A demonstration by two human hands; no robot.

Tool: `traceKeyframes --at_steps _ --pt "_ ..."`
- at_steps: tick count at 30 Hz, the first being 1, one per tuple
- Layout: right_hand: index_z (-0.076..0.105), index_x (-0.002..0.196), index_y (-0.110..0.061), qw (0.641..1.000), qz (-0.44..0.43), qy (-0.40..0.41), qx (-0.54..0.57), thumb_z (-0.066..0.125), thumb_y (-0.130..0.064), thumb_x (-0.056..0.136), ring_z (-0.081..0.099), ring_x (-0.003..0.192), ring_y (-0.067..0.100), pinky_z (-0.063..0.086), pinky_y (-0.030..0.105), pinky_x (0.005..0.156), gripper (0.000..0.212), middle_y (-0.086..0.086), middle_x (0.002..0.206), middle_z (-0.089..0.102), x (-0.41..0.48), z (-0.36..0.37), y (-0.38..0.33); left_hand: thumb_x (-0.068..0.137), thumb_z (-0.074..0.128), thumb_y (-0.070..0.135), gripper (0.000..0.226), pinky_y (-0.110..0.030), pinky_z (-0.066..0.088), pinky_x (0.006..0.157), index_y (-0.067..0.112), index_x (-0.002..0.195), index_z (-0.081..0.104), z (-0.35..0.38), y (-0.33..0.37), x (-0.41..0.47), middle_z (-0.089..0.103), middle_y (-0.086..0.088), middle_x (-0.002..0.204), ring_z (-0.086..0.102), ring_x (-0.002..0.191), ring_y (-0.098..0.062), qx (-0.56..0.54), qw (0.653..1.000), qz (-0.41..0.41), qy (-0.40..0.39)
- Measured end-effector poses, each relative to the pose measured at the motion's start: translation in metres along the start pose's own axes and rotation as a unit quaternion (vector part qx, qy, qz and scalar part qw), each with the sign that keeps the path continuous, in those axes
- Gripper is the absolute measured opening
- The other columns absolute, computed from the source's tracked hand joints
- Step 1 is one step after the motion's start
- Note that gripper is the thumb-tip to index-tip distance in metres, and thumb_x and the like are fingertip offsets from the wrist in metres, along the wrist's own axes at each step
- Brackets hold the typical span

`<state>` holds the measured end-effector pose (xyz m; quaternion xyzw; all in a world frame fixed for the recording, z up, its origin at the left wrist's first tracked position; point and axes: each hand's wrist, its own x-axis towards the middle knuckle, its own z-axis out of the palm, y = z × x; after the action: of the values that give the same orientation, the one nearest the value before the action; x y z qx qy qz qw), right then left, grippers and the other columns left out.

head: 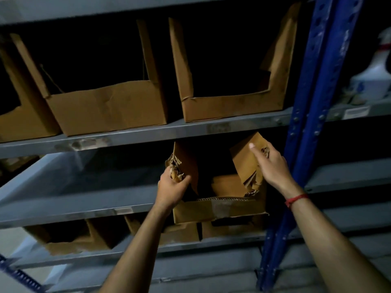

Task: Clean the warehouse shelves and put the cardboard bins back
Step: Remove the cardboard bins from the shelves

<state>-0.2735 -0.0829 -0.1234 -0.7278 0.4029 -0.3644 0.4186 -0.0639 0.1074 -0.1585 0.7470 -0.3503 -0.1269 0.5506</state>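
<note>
On the dim grey shelf (95, 185), by the blue post (304, 102), sits the torn cardboard bin (211, 210). Your left hand (171, 190) and right hand (271, 166) each grip a side wall, probably to keep it straight.

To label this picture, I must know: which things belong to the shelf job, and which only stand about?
Job: torn cardboard bin, gripped by left hand and right hand; grey shelf; upper bins.
Standing about: spray bottle in the next bay, untouched; blue upright.
</note>
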Motion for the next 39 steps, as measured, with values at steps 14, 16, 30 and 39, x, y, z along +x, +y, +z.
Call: traceKeyframes --at_steps 14,16,30,39 --pt "0.051 0.137 -0.016 0.998 -0.022 0.05 -0.003 0.062 -0.016 0.095 0.063 0.107 0.022 0.044 0.022 0.084 0.043 0.004 0.114 0.066 0.058 -0.011 0.047 0.064 0.071 0.043 0.06 -0.048 0.057 0.091 0.021 0.119 0.059 0.065 0.024 0.034 0.069 0.001 0.104 0.068 0.099 -0.017 -0.019 0.997 -0.032 0.065" --pt "0.05 0.137 -0.016 0.998 -0.014 0.057 0.007 0.06 -0.015 0.096 0.065 0.101 0.022 0.048 0.021 0.077 0.043 0.006 0.112 0.066 0.066 -0.01 0.049 0.065 0.07 0.041 0.057 -0.048 0.057 0.092 0.022 0.118 0.059 0.069 0.026 0.041 0.07 0.0 0.105 0.068 0.1 -0.017 -0.033 0.997 -0.036 0.062" --pt "0.047 0.095 -0.016 0.995 0.064 0.065 -0.037 0.051 -0.012 0.1 0.059 0.079 0.017 0.041 0.021 0.053 0.007 0.005 0.094 0.057 0.111 0.01 0.049 0.094 0.066 0.014 0.007 -0.025 0.056 0.071 0.021 0.096 0.065 0.088 0.023 0.095 0.071 -0.004 0.095 0.069 0.086 -0.012 -0.067 0.996 -0.053 0.004" --pt "0.05 0.106 -0.014 0.994 0.07 0.085 0.0 0.053 -0.016 0.1 0.065 0.098 0.026 0.05 0.028 0.068 0.007 0.01 0.108 0.061 0.109 0.021 0.061 0.097 0.062 0.014 0.011 -0.025 0.059 0.076 0.023 0.103 0.063 0.089 0.019 0.098 0.069 0.001 0.1 0.069 0.096 -0.016 -0.101 0.994 -0.039 0.001"
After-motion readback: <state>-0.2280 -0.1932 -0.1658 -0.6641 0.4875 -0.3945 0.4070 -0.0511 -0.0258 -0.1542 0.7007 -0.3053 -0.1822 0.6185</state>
